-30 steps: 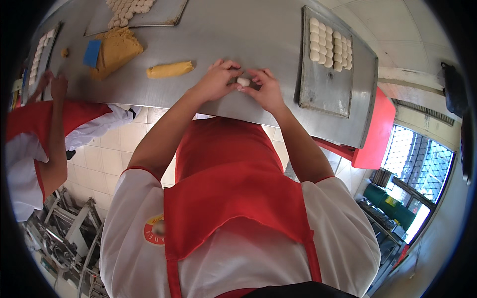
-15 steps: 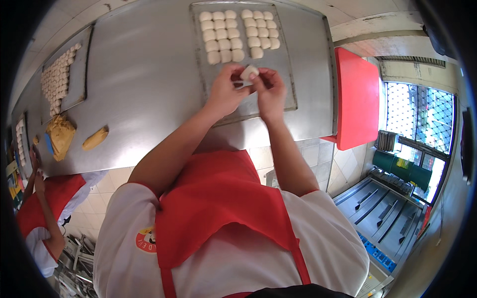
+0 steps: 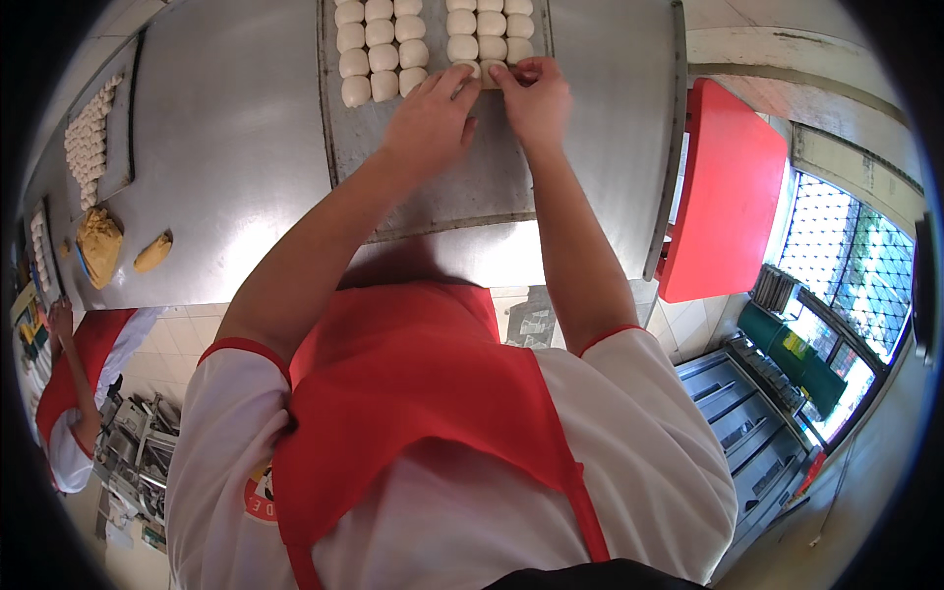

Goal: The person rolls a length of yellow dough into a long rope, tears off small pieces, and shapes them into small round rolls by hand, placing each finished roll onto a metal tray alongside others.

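Dough ball [image 3: 489, 76]: at 12 o'clock, in the near row on the baking tray [image 3: 467, 187], between both hands.
Left hand [image 3: 433, 113]: fingers apart from the thumb, fingertips by that row on the ball's 9 o'clock side.
Right hand [image 3: 538, 103]: thumb against the ball from 3 o'clock, fingers curled; whether they grip it, I cannot tell.
Tray blocks: more dough balls [image 3: 381, 54] at 11 and 12 o'clock.
Steel surface [image 3: 236, 147], toward 10 o'clock: small dough pieces [image 3: 88, 143], yellow-brown mass [image 3: 100, 246], yellow roll [image 3: 152, 253].
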The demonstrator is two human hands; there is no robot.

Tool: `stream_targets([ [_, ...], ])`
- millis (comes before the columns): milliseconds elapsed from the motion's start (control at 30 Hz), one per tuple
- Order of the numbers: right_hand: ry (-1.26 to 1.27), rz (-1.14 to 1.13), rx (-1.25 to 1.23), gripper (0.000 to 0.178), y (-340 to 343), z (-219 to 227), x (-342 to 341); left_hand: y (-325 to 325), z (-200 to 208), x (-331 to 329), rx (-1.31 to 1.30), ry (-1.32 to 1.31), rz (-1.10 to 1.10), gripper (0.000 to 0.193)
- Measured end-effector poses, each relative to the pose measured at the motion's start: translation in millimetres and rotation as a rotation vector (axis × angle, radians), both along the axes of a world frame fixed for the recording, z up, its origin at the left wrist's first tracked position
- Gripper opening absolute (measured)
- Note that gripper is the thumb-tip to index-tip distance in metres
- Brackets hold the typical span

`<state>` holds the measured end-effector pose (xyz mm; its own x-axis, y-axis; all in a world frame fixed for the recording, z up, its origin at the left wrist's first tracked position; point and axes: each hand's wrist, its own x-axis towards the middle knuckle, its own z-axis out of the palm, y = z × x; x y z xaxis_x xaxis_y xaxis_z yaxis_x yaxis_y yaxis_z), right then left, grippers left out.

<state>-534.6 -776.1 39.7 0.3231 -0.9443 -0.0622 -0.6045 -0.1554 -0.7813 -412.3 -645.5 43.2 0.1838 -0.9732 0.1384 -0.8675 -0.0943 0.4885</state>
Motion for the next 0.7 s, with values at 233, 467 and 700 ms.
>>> stream_targets([
  [233,0.019,0.163,-0.470,0.023,2.7,-24.3,-15.0,62.9,65.7,35.2,-0.043,0.140,0.052,0.060],
  [467,-0.073,0.099,-0.605,0.021,56.8,-0.2,10.3,325.8,27.5,207.9,0.100,-0.140,0.688,0.059],
  [700,-0.371,0.588,-0.123,0.021,290.6,-5.6,194.6,469.4,-13.1,292.4,0.230,-0.202,0.662,0.044],
])
